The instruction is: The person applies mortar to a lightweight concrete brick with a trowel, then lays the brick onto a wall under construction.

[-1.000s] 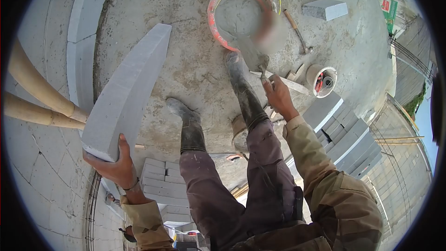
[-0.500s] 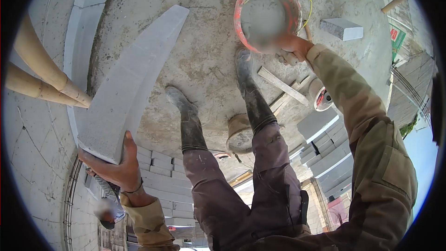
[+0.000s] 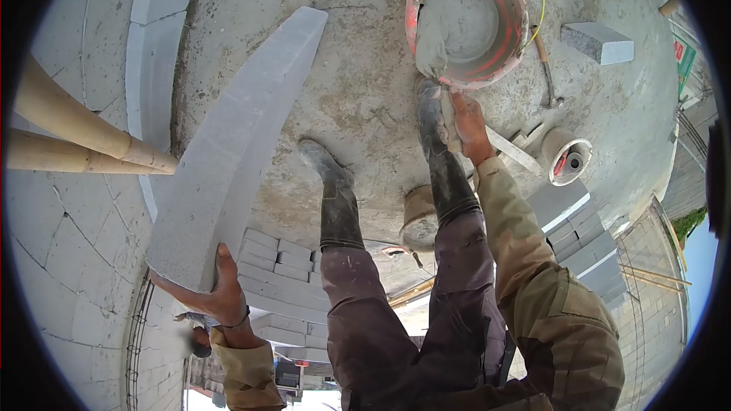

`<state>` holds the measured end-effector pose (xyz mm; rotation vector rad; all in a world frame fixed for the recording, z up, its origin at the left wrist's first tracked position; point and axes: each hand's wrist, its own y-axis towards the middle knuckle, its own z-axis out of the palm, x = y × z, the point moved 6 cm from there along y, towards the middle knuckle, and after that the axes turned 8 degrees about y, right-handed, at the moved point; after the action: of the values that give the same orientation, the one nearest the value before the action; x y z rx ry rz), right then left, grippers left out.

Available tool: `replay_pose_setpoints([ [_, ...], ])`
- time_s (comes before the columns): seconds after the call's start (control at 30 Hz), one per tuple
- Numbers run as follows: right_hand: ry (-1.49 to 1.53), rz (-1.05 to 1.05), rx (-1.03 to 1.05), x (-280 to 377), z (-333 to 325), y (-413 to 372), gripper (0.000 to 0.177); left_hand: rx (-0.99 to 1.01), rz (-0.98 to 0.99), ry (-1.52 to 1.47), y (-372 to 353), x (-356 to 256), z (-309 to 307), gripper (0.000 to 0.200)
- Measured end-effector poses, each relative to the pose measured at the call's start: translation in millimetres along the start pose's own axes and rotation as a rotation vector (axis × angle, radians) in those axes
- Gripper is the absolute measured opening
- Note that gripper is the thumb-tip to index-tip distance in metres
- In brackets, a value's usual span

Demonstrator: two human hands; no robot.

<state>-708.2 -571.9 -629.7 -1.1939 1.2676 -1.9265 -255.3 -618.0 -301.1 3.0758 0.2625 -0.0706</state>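
Note:
My left hand supports the near end of a long pale-grey lightweight concrete block, fingers underneath and thumb along its side. The block slants away over the floor, tilted. My right hand is closed around a mortar-caked trowel, whose handle is mostly hidden by the fingers. The trowel's blade, coated with grey mortar, lies over the near left rim of an orange-red bucket. Inside the bucket is wet grey mortar; its yellow handle with a green grip rests toward the right.
A hammer and a cut block lie right of the bucket. Wood strips and a small pail are nearer. Bamboo poles stand left beside a low block course. Stacked blocks and another person are behind.
My right hand has come back from the bucket's near right side to below its rim, with the mortar-covered trowel now visible. My left hand still holds the block; the view has shifted.

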Motion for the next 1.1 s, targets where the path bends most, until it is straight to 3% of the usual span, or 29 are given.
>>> replay_pose_setpoints([
  [0.17, 0.027, -0.312, -0.079, -35.5, -7.6, -2.1, 0.027, 0.002, -0.045, -0.023, -12.6, 20.4, 2.4, 0.099],
  [0.37, 0.359, -0.251, -0.019, -48.3, -3.7, 20.3, 0.025, 0.067, -0.066, -0.07, -16.3, 20.7, 5.0, 0.098],
  [0.47, 0.267, -0.291, -0.075, -48.4, -1.5, 24.2, 0.016, 0.047, -0.014, -0.022, -26.6, 30.9, 6.3, 0.102],
  [0.63, 0.238, -0.371, -0.058, -50.0, 21.8, 15.7, 0.016, 0.012, 0.104, 0.062, -49.6, 56.9, 9.4, 0.105],
  [0.73, 0.144, -0.471, 0.045, -59.9, 60.2, 22.9, 0.028, 0.042, 0.101, 0.086, -63.7, 63.3, 14.1, 0.108],
  [0.8, -0.006, -0.444, 0.219, -73.0, 99.8, 45.9, 0.025, -0.022, 0.076, 0.037, -73.6, 70.5, 14.9, 0.096],
  [0.93, -0.204, -0.625, 0.143, -75.1, 169.7, 99.2, 0.025, -0.112, 0.023, -0.078, -121.1, 113.0, 20.1, 0.084],
  [1.03, -0.295, -0.779, 0.014, -75.0, 198.3, 132.3, 0.031, 0.191, 0.064, 0.205, -155.2, 148.7, 34.8, 0.089],
  [1.1, -0.418, -0.843, -0.051, -74.5, 212.1, 135.0, 0.035, 0.091, 0.069, 0.197, -152.3, 137.2, 28.8, 0.085],
])
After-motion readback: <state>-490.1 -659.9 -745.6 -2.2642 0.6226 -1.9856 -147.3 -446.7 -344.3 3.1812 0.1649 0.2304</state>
